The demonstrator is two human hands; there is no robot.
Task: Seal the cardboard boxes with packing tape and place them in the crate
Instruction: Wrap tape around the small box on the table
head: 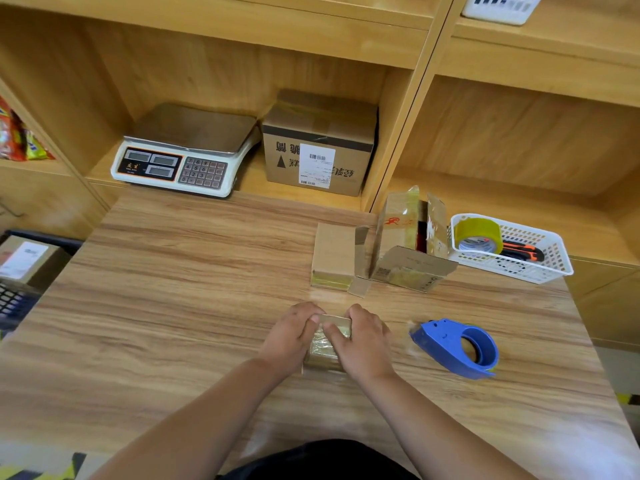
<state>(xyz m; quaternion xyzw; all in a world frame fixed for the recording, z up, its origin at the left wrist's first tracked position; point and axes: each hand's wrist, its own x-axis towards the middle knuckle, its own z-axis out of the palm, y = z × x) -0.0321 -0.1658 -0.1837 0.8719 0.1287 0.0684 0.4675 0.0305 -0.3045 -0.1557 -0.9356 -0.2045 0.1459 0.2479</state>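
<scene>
A small cardboard box (323,355) with shiny tape on top lies on the wooden table (173,306) in front of me. My left hand (294,337) holds its left side, thumb on the top. My right hand (363,341) curls over its right side and far edge. A blue tape dispenser (457,348) lies on the table to the right, apart from both hands. Two more small boxes stand further back: a closed one (332,254) and one with open flaps (408,240). The dark crate (20,296) sits at the far left, below table level, with a labelled box (24,258) in it.
A white basket (540,268) at the right holds a yellow tape roll (479,233) and an orange utility knife (523,252). On the shelf behind stand a weighing scale (183,154) and a larger labelled carton (318,147). Snack packets (17,136) sit on the left shelf.
</scene>
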